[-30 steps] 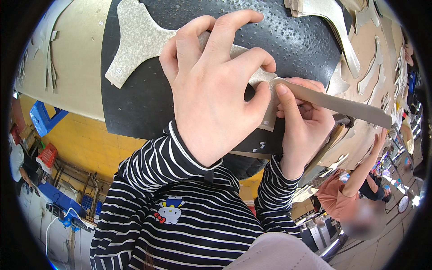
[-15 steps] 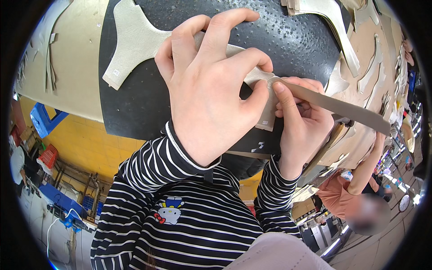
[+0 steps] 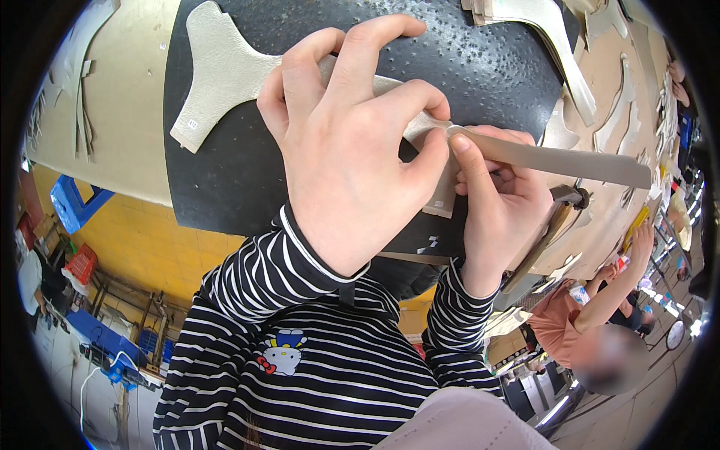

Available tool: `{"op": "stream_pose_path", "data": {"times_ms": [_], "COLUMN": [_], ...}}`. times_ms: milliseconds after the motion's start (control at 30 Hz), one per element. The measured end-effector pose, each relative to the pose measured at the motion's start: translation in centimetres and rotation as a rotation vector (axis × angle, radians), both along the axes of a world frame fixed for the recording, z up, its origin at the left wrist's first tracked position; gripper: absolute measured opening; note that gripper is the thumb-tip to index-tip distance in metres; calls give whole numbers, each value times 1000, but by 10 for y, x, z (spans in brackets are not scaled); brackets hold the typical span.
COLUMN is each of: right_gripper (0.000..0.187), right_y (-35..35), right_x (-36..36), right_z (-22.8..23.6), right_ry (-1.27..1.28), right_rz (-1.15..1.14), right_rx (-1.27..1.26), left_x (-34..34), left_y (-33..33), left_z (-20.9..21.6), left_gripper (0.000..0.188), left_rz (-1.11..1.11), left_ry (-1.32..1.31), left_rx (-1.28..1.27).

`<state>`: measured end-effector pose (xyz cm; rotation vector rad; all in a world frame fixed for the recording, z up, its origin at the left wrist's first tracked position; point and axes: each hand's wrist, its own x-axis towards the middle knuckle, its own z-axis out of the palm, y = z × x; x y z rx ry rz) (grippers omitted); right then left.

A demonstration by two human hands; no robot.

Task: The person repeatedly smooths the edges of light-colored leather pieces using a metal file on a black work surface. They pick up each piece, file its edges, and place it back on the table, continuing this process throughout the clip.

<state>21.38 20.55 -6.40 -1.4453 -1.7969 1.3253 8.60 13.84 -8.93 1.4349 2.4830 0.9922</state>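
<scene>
A cream leather piece (image 3: pixel 226 69) with forked ends and small white stickers lies on a black board, its middle hidden under my left hand (image 3: pixel 358 154). Thumb and forefinger of that hand pinch the piece near its right fork, while the other fingers arch up over the board. My right hand (image 3: pixel 504 199) grips a taupe strip (image 3: pixel 574 164) between thumb and fingers, right beside the left fingertips. The strip's free end sticks out to the right. Whether strip and leather piece are joined there, I cannot tell.
The black board (image 3: pixel 225 172) has a bumpy, shiny upper part. Stacked leather cutouts (image 3: pixel 566 64) lie at its upper right, and loose scraps (image 3: pixel 622 112) cover the table beyond. A blue stool (image 3: pixel 73 204) stands at left. Another person (image 3: pixel 559 319) works at right.
The strip's free end has swung upward and now points more straight to the right. My hands keep nearly the same grip. The person at right has moved their arms.
</scene>
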Motion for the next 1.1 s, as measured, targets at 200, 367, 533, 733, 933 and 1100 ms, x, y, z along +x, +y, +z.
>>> {"op": "stream_pose_path", "data": {"times_ms": [200, 367, 533, 733, 933, 1100], "right_gripper": [12, 11, 12, 17, 17, 21], "right_y": [-1, 0, -1, 4, 7, 9], "right_x": [-2, 0, -1, -3, -5, -15], "right_z": [-1, -3, -4, 2, 7, 7], "right_ry": [13, 29, 2, -56, -111, -107], "right_rz": [-16, 16, 4, 19, 7, -77], "right_rx": [1, 55, 63, 12, -34, -114], "left_x": [-3, -3, -2, -2, -3, -1], "left_y": [0, 1, 0, 1, 1, 0], "left_z": [21, 20, 20, 20, 21, 19], "left_gripper": [10, 9, 8, 8, 9, 9], "left_rz": [-19, -20, -27, -26, -29, -14], "left_ry": [-127, -122, -131, -137, -132, -125], "left_rx": [-140, -128, -125, -137, -149, -135]}}
